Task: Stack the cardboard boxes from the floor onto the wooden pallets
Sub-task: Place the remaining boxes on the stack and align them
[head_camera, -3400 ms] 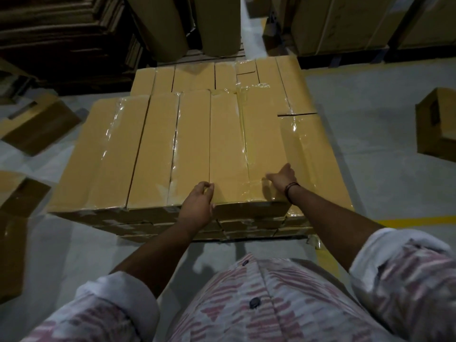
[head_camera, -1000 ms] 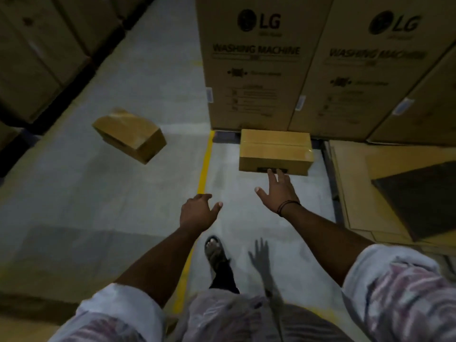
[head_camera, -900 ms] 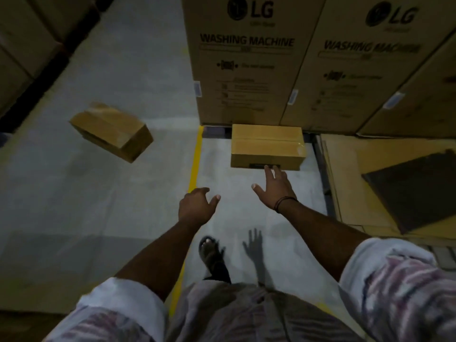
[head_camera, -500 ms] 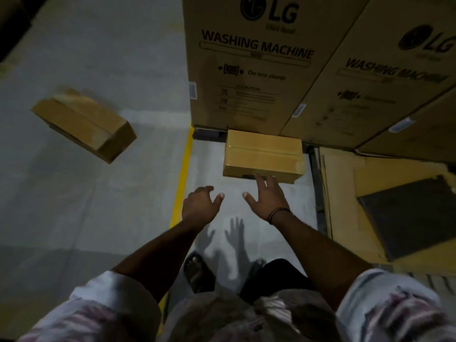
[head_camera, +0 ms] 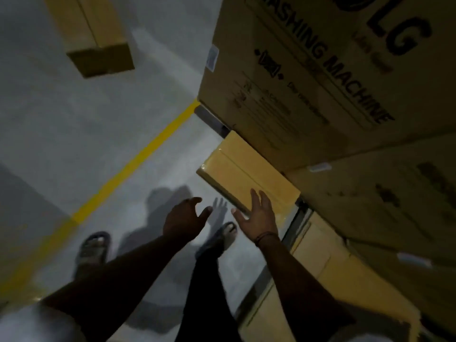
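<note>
Head view: left hand (head_camera: 183,218) and right hand (head_camera: 257,218) are open and empty beside the mid-frame cardboard box (head_camera: 237,174). Grip opposite ends and lift level.

The near box (head_camera: 241,177) lies on the floor (head_camera: 61,132) against the washing-machine carton (head_camera: 283,95), the far box (head_camera: 95,28) well left.

Both bare forearms reach forward and down, side by side. The left grip (head_camera: 183,219) shows its back, with fingers loosely curved and thumb (head_camera: 206,211) splayed toward the other hand, holding nothing. The right grip (head_camera: 256,218) is just beside it but not touching, palm turned inward, fingers (head_camera: 255,198) straight and spread, empty. A dark band (head_camera: 265,236) circles the right wrist.
</note>
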### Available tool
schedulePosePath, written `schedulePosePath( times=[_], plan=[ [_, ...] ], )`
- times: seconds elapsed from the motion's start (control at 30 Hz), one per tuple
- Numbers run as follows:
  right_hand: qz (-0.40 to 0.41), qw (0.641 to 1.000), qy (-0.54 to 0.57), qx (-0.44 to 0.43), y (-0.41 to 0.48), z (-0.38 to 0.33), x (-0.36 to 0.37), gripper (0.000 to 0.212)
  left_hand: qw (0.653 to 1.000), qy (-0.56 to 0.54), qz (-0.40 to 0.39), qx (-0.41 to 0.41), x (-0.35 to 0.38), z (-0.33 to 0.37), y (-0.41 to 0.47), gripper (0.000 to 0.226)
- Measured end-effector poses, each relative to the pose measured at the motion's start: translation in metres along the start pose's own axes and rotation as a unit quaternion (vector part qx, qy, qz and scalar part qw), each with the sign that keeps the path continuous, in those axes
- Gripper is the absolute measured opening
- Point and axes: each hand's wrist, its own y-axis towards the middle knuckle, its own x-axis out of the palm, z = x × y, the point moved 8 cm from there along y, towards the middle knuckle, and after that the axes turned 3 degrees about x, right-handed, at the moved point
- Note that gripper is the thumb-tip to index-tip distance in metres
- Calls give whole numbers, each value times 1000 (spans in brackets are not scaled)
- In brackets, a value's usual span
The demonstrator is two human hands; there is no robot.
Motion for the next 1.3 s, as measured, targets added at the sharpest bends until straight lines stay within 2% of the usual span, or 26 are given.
schedulePosePath(
  times=[0.07, 0.17, 0.23, 0.3, 0.37, 0.47, 0.57, 0.67, 0.77, 0.83, 0.93, 1.03, 1.1, 1.17, 1.3],
  plan=[
    [-28, 998, -41, -36, 62, 35, 8, 94, 994, -87, 32, -54, 53, 12, 33, 66],
    [-41, 990, -110, -77, 155, 86, 22, 95, 962, -227, 76, -127, 141, 21, 85, 69],
    [-48, 986, -142, -79, 220, 119, 35, 96, 933, -308, 52, -178, 205, 19, 126, 65],
    [-43, 987, -141, -66, 277, 151, 48, 100, 901, -372, 12, -223, 263, 20, 166, 51],
    [-47, 988, -133, -60, 324, 175, 64, 105, 887, -382, -2, -260, 307, 16, 203, 59],
    [-64, 986, -136, -71, 374, 198, 89, 108, 911, -336, 11, -239, 346, 4, 246, 69],
    [-47, 982, -153, -104, 409, 206, 98, 106, 913, -310, 90, -247, 355, -10, 268, 76],
    [12, 979, -154, -136, 422, 206, 103, 103, 913, -313, 140, -221, 353, -10, 280, 93],
    [56, 974, -162, -148, 421, 206, 111, 106, 907, -340, 147, -203, 354, -17, 287, 104],
    [71, 979, -138, -131, 425, 203, 110, 109, 915, -326, 122, -204, 356, -22, 284, 114],
    [26, 992, -94, -79, 433, 204, 111, 115, 918, -320, 114, -206, 357, -27, 269, 127],
    [-67, 992, -55, -89, 418, 202, 123, 118, 918, -320, 123, -199, 354, -34, 256, 125],
    [-92, 982, -79, -142, 393, 192, 128, 117, 915, -319, 136, -207, 346, -39, 246, 122],
    [-64, 969, -141, -192, 360, 179, 128, 111, 924, -292, 147, -199, 332, -34, 229, 121],
    [17, 960, -166, -226, 277, 132, 97, 99, 934, -232, 196, -186, 270, -19, 165, 113]
  ],
)
